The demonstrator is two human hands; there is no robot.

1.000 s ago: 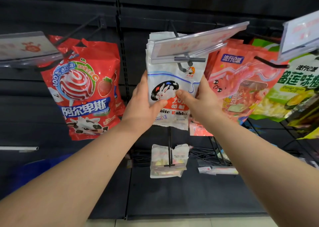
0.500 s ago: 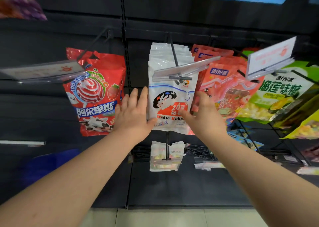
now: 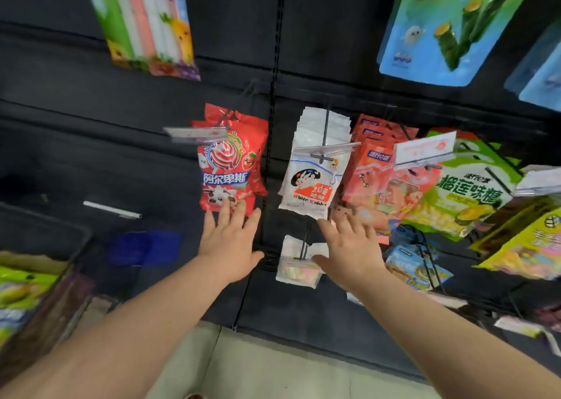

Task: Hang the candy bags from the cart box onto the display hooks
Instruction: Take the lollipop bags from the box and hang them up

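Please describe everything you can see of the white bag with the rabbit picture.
The white rabbit bag is the front one of a stack of like bags on a dark metal hook. It looks like glossy plastic film, with a crimped bottom edge. It shows a black oval with a white rabbit, a red patch and the words White Rabbit. It hangs slightly tilted; a clear label strip crosses its top. Neither hand holds it; the open right hand is just below.
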